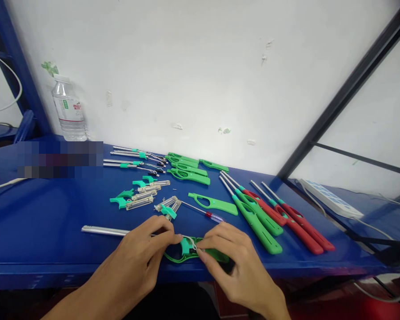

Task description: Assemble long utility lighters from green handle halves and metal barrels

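An opened green lighter shell lies at the table's front edge, with a teal trigger and a small black part in it. A long metal tube extends from it to the left. My left hand is closed on the shell by the tube end, thumb and index finger together beside the trigger. With thumb and index finger, my right hand pinches a thin white wire at the black part. My fingers hide part of the shell and wire.
Behind my hands lie clear fuel tanks, a screwdriver and a green shell half. Farther back are metal tubes with wires and more green shells. Green lighters, red lighters, a power strip and a bottle flank them.
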The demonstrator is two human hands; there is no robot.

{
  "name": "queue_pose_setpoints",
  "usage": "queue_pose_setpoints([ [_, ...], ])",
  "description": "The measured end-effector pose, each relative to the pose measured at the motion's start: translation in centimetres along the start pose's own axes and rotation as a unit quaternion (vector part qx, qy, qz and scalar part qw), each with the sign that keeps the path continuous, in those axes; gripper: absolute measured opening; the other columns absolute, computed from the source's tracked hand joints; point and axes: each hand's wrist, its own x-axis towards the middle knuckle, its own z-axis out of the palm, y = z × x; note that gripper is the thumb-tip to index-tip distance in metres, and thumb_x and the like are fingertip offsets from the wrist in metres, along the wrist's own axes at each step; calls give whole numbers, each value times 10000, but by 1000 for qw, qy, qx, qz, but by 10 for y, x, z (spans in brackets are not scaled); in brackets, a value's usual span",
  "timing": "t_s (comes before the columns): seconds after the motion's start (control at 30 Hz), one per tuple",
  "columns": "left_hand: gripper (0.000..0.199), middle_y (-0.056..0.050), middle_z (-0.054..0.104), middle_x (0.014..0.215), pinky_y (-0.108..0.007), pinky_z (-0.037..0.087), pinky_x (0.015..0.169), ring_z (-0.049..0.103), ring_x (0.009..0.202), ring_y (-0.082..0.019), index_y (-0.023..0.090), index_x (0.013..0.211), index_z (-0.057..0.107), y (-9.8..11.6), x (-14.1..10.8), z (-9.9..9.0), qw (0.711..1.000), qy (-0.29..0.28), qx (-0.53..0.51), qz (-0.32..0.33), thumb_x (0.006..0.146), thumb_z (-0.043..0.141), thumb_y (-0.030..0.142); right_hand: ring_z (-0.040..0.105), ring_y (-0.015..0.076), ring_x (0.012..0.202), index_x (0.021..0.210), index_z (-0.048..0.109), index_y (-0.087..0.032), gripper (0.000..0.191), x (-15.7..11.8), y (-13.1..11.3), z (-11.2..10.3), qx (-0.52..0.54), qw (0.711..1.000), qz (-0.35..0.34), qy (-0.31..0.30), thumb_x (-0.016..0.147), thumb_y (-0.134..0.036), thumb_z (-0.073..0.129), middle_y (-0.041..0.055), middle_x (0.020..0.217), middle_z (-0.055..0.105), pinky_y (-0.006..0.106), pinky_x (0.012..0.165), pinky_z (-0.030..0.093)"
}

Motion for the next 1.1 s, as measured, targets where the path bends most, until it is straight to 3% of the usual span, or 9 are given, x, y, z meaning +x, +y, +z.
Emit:
queue_pose_setpoints([
  [0.43,332,-25,654,1093,-240,534,800,679,925,-133,242,1106,692,8,2,-5,1000,-25,-5,-18,1111,405,76,694,182,834,971,806,-220,113,0,4,2,15,1000,7,5,1063,-200,743,4,917,770,322,843,495],
  [0.63,265,-38,644,1165,-261,573,873,693,1026,-164,261,1214,669,17,1,-8,999,-26,39,-16,1078,478,138,695,177,825,976,808,-215,125,-1,5,3,11,1000,-4,10,1076,-246,740,5,909,766,323,860,500],
  [0.8,157,-42,654,1134,-284,592,870,700,998,-188,269,1178,694,15,-1,-6,999,-27,41,-17,1068,591,222,696,183,816,971,811,-222,171,0,6,3,13,1000,1,10,1093,-300,719,8,895,772,333,835,507],
  [1.1,141,-47,672,1137,-293,589,890,704,1019,-205,273,1173,701,10,-3,-3,999,-12,44,-11,1074,607,237,686,181,763,911,784,-199,333,1,6,5,-8,999,-13,35,1111,-440,671,21,833,755,326,733,501],
])
